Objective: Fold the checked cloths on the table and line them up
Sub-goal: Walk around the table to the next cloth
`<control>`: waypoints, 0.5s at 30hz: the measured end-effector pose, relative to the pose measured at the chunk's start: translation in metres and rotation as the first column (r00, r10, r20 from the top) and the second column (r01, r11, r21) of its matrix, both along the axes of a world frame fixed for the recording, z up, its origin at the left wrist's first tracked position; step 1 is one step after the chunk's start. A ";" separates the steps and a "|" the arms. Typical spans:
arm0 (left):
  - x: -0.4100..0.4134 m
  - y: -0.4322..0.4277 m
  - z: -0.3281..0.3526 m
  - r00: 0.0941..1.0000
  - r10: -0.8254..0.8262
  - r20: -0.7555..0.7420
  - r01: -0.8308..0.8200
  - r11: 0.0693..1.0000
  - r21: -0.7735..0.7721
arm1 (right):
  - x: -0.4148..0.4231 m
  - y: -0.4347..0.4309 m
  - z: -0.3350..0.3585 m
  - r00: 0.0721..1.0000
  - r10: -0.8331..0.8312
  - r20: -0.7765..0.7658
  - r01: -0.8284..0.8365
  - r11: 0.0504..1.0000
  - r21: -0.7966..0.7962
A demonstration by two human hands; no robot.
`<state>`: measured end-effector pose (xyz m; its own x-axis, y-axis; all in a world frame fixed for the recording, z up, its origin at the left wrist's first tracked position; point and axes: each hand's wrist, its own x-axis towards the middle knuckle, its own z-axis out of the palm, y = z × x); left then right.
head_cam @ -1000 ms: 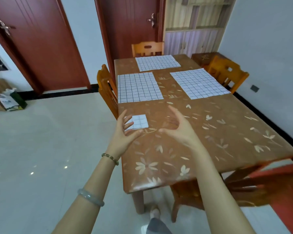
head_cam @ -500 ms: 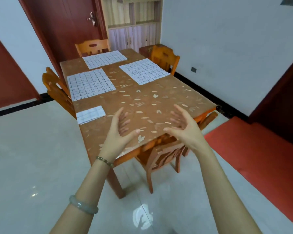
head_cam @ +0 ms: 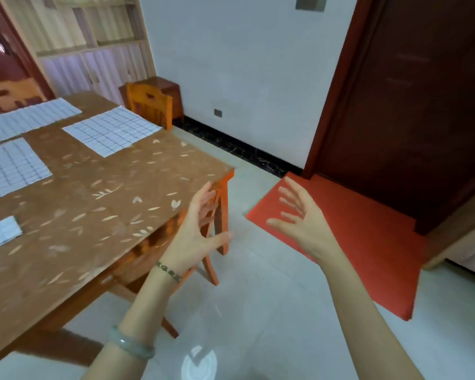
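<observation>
Swung to the right since half a second ago, pushing the table into the left half of the frame and bringing a red mat into the right. Held up empty near centre: left hand at the table's near right corner, fingers spread and loosely bent; right hand over the mat, fingers splayed, gripping nothing. At the left edge, a small folded cloth. Spread flat on the table towards upper left: left cloth, far cloth, right cloth.
</observation>
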<state>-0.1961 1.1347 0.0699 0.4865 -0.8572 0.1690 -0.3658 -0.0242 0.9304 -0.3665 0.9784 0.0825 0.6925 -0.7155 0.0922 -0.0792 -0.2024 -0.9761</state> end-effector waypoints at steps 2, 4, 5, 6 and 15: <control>-0.016 -0.039 0.000 0.999 -0.037 0.024 0.037 0.999 -0.008 | -0.022 -0.032 0.002 1.000 0.002 -0.004 -0.002 0.999 -0.038; -0.029 -0.074 0.001 0.998 -0.059 0.029 0.060 0.998 -0.035 | -0.041 -0.063 0.003 1.000 -0.009 -0.012 0.008 0.998 -0.070; -0.034 -0.090 0.001 0.998 -0.065 0.026 0.066 0.997 -0.044 | -0.049 -0.077 0.004 1.000 -0.019 -0.014 0.018 0.997 -0.076; -0.038 -0.104 0.000 0.997 -0.069 0.027 0.071 0.996 -0.050 | -0.056 -0.090 0.003 0.999 -0.029 -0.018 0.028 0.997 -0.077; -0.033 -0.217 -0.010 0.996 -0.087 -0.010 0.086 0.994 -0.062 | -0.056 -0.193 -0.009 0.998 -0.042 -0.053 0.039 0.997 -0.060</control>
<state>-0.2294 0.9176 0.0602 0.4137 -0.8841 0.2172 -0.3520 0.0646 0.9338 -0.4221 0.7851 0.0734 0.6684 -0.7373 0.0981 -0.1409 -0.2550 -0.9566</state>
